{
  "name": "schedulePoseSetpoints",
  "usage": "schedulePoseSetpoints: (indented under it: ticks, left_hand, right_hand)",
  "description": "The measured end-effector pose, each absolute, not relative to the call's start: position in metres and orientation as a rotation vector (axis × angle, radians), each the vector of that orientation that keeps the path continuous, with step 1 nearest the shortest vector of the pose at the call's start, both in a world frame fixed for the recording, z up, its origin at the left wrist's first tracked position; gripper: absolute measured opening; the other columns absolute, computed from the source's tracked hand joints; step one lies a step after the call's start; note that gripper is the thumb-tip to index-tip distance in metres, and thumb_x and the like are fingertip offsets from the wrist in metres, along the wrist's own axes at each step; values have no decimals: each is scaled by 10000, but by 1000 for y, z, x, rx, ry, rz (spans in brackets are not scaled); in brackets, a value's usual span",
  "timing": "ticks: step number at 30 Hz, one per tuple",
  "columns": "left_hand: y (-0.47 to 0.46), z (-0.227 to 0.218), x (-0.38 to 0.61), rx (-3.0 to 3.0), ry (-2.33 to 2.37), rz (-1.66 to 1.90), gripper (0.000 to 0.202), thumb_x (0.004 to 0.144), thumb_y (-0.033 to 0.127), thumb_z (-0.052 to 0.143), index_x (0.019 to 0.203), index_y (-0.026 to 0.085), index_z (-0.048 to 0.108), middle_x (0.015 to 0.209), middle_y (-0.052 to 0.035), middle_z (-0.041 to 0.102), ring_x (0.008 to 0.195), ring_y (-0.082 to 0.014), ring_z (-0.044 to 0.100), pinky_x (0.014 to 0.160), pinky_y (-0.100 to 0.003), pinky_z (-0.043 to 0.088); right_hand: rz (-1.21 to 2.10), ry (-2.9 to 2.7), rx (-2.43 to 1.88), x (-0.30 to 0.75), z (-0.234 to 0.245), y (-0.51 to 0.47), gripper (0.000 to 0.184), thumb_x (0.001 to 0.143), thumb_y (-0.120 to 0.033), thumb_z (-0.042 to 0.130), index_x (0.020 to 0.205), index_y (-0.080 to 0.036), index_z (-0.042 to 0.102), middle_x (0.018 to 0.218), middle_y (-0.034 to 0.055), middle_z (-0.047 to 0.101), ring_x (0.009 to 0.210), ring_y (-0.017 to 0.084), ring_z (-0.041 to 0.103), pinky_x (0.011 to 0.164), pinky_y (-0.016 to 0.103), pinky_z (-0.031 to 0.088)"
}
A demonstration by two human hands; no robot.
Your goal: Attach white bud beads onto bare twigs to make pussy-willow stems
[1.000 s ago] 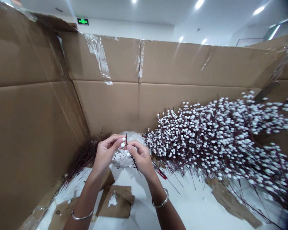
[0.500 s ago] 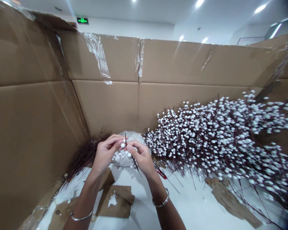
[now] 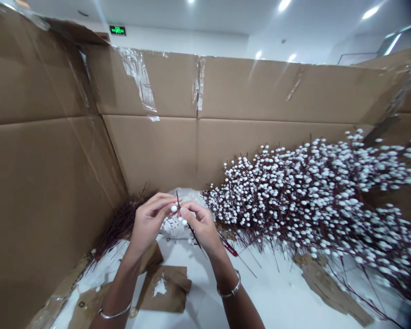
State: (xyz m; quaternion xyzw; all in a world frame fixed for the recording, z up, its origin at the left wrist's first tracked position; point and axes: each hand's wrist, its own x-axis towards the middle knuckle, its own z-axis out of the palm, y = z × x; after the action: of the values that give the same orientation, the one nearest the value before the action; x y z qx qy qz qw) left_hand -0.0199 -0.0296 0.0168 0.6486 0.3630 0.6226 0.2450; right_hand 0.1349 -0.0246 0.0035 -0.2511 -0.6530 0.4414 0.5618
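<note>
Close together in the middle of the head view, both my hands work at one dark brown artificial twig [image 3: 192,232]. My right hand [image 3: 202,224] pinches the twig between thumb and fingers, its thin tip pointing up and its stem slanting down to the right. A round white berry [image 3: 174,208] shows at the fingertips of my left hand [image 3: 150,220], which is closed in a pinch beside the twig. Another white berry [image 3: 184,222] hangs lower by the stem. Behind the hands lies a clear plastic bag [image 3: 188,194] with many loose white berries [image 3: 170,224].
A large heap of white-berried branches [image 3: 294,196] fills the right side. Bare dark twigs [image 3: 118,224] lie at the left. Red-handled cutters [image 3: 229,246] rest on the white table [image 3: 260,297] near cardboard scraps [image 3: 166,292]. Tall cardboard walls [image 3: 150,151] surround the table.
Both hands stay nearly in place, with the twig tip shifted slightly left. One of the two berries seen at my left fingertips no longer shows clearly.
</note>
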Motion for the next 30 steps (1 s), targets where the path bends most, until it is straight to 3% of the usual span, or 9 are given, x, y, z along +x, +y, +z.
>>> schedulePoseSetpoints:
  ticks: [6, 30]
  left_hand:
    - [-32, 16, -24, 1923, 1013, 1705, 148, 852, 220, 654, 902, 259, 788, 927, -50, 716, 870, -175, 651, 784, -253, 495]
    - [-30, 13, -30, 2095, 997, 1651, 173, 885, 163, 612, 950, 223, 761, 954, -39, 700, 876, -144, 648, 750, -227, 509]
  right_hand:
    - [1081, -1544, -564, 136, 3, -26, 258, 922, -371, 555, 760, -212, 678, 872, 34, 686, 947, 198, 592, 928, 335, 420]
    - [1090, -1534, -552, 134, 0, -24, 242, 927, -339, 551, 754, -201, 647, 841, 27, 640, 913, 189, 572, 902, 327, 406]
